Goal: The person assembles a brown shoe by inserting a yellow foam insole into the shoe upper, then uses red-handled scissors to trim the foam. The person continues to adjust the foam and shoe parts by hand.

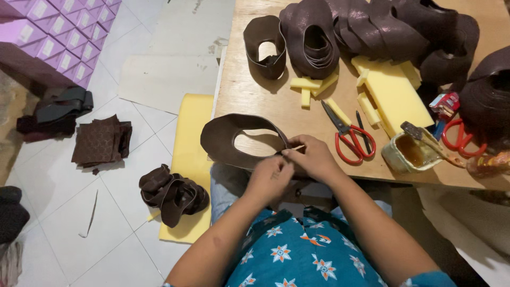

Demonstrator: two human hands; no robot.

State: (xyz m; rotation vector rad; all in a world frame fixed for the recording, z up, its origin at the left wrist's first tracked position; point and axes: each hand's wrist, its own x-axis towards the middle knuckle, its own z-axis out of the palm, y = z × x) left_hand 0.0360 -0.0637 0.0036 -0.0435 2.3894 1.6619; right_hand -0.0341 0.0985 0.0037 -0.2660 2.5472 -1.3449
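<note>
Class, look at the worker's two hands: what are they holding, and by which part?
Both the left hand and right hand grip the brown leather cut-out piece at its right end, where its strap-like ends meet.

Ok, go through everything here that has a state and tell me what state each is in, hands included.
Left hand: closed on the edge of the brown leather piece.
Right hand: pinching a thin pale strip against that piece.
Brown leather piece: flat, overhanging the table edge.
Red scissors: shut, lying flat.
Glue pot: open, part full, brush resting in it.
Yellow foam sheet: cut, offcuts beside it.
Leather pieces on the table: heaped.
</note>
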